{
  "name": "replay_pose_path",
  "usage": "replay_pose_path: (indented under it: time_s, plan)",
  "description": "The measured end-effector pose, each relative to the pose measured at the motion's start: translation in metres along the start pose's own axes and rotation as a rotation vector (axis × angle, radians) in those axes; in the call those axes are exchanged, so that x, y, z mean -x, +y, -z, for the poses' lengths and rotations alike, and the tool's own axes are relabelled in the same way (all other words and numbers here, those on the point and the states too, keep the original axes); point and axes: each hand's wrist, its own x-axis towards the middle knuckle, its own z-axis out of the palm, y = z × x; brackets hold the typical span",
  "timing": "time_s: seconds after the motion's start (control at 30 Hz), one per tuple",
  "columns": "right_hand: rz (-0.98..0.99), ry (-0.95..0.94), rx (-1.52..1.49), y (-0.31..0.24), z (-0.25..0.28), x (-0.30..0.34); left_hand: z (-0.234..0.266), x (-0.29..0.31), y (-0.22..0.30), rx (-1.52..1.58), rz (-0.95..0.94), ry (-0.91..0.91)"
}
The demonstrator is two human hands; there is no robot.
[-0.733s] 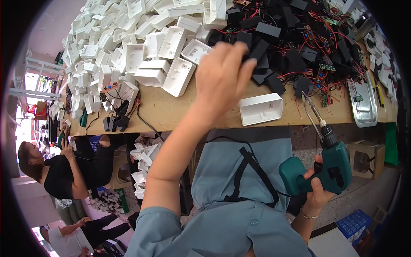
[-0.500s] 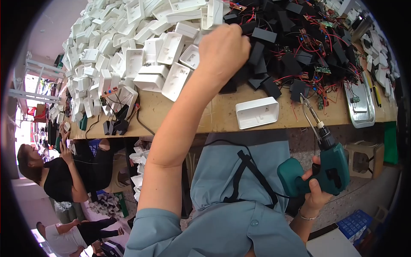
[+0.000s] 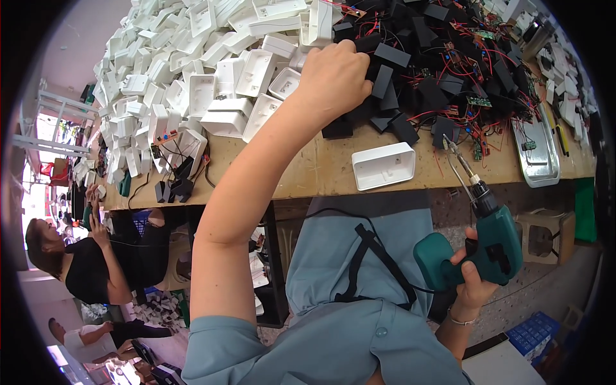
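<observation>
My right hand (image 3: 473, 276) is wrapped round a green and black soldering gun (image 3: 497, 247), with a thin feed tube beside its tip. That tip reaches up to a black box (image 3: 443, 130) at the table's front edge. Stretched across the table, my left hand (image 3: 337, 76) has its fingers curled over the border between white cases and black boxes. Its fingertips are hidden, so I cannot make out what they hold. Between my hands lies a white rectangular case (image 3: 384, 167), its open side facing me.
White cases (image 3: 173, 64) are heaped at the left, and black boxes (image 3: 423, 32) with red wires and circuit boards at the right. A metal tray (image 3: 540, 160) lies by the right edge. Another person (image 3: 96, 263) sits at the left. A black cord crosses my lap.
My left elbow has swung out to the left, and the hand has come slightly nearer with fingers still curled. The soldering gun's tip has shifted a little left.
</observation>
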Motion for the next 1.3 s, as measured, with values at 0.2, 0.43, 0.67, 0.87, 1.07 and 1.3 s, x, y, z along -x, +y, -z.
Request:
replay_pose_path:
  time_s: [0.2, 0.43, 0.67, 0.87, 1.07, 1.3]
  plan:
    - [-0.014, 0.025, -0.005, 0.000, 0.002, 0.001, 0.031, -0.014, -0.033, 1.249, 0.419, 0.028]
    - [-0.021, 0.008, -0.009, 0.001, -0.003, 0.001, 0.057, -0.028, -0.095, 2.063, -0.148, -0.061]
    - [0.004, -0.012, -0.015, 0.005, -0.001, 0.000, 0.042, 0.082, -0.068, 2.145, 0.137, -0.116]
    - [-0.002, -0.051, 0.004, 0.005, -0.007, -0.004, 0.016, 0.157, -0.058, 2.100, 0.632, -0.155]
    - [0.020, -0.070, 0.037, 0.004, -0.017, -0.005, 0.031, 0.166, -0.041, 1.171, 0.772, -0.283]
    - [0.033, -0.061, 0.054, 0.004, -0.020, -0.004, 0.031, 0.161, -0.011, 0.152, 0.439, -0.107]
